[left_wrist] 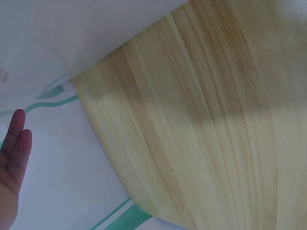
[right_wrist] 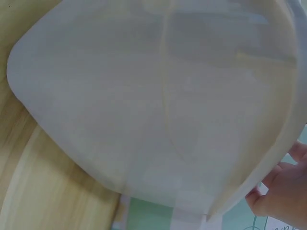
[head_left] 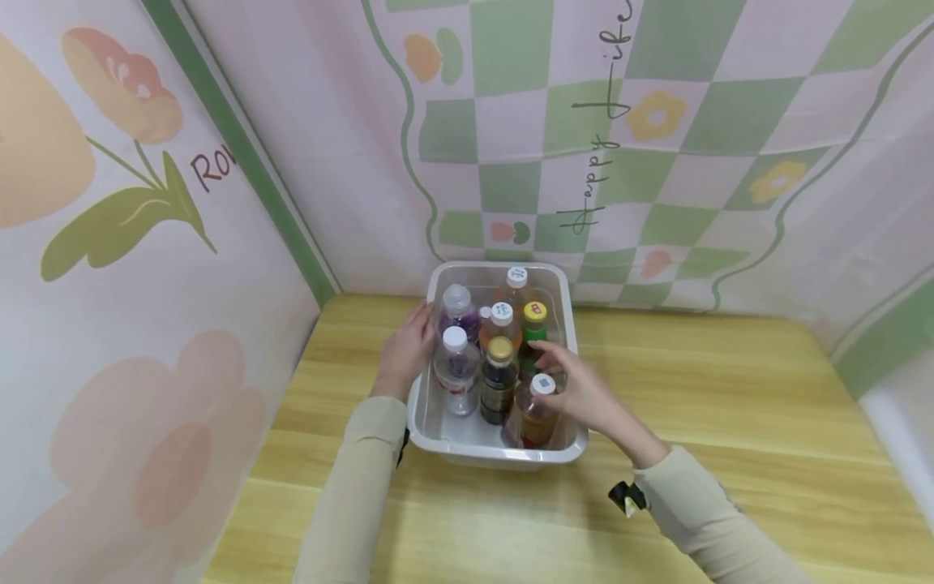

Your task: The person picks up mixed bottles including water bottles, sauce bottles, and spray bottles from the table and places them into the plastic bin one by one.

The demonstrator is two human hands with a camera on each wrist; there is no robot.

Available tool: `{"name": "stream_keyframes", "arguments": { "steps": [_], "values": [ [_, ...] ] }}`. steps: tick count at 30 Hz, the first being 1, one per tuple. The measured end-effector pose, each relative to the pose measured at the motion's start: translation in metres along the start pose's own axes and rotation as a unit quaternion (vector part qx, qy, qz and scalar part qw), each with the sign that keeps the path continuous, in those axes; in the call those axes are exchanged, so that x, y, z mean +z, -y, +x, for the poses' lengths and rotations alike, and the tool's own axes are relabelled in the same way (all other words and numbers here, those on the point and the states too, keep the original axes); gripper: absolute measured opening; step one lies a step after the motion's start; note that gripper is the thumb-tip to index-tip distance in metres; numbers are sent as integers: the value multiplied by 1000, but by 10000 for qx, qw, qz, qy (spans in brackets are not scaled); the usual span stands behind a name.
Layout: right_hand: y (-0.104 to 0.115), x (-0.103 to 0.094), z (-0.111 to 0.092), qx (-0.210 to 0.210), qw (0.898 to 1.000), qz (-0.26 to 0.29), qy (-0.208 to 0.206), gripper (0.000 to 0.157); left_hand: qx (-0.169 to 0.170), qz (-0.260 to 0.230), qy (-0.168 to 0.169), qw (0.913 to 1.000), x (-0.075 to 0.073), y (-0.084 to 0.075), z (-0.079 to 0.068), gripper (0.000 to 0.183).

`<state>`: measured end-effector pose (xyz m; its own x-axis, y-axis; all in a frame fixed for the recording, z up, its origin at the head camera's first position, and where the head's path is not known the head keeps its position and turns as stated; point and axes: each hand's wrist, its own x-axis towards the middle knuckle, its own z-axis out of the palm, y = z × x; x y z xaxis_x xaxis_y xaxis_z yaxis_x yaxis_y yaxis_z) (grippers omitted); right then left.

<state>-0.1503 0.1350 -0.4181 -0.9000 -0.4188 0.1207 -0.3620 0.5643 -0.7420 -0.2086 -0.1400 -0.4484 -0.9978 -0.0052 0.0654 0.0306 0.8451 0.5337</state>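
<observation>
A grey-white plastic tub [head_left: 496, 450] holds several upright drink bottles. My left hand [head_left: 407, 350] rests at the tub's left rim, its fingers [left_wrist: 15, 143] straight in the left wrist view. Over the right side is my right hand [head_left: 580, 389], thumb and fingers spread apart. Its thumb is beside the white cap of an amber bottle [head_left: 538, 422]; its fingertips are close to a green-labelled bottle with a yellow cap [head_left: 535, 313]. Contact there cannot be told. Nearby stand a dark bottle with a gold cap [head_left: 499, 393] and a clear bottle [head_left: 458, 375].
The tub stands on a wood-grain table [head_left: 693, 422], near a patterned curtain [head_left: 511, 122] at the back. A printed wall covering [head_left: 182, 308] borders the left side. Farther back in the tub are a purple-tinted bottle [head_left: 457, 304] and white-capped orange bottles [head_left: 502, 320].
</observation>
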Motion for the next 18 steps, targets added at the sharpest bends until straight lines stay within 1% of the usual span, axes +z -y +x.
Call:
{"name": "stream_keyframes", "arguments": {
  "steps": [8,13,18],
  "values": [
    [-1,0,-2,263,9988,273,309,79,-60,-49,45,10000,0,0,0,48],
    [0,1,-3,303,9987,286,288,79,-88,-51,83,9999,0,1,-1,49],
    [-1,1,-4,209,9990,314,219,77,-120,-77,109,9998,0,0,-1,49]
  ]
}}
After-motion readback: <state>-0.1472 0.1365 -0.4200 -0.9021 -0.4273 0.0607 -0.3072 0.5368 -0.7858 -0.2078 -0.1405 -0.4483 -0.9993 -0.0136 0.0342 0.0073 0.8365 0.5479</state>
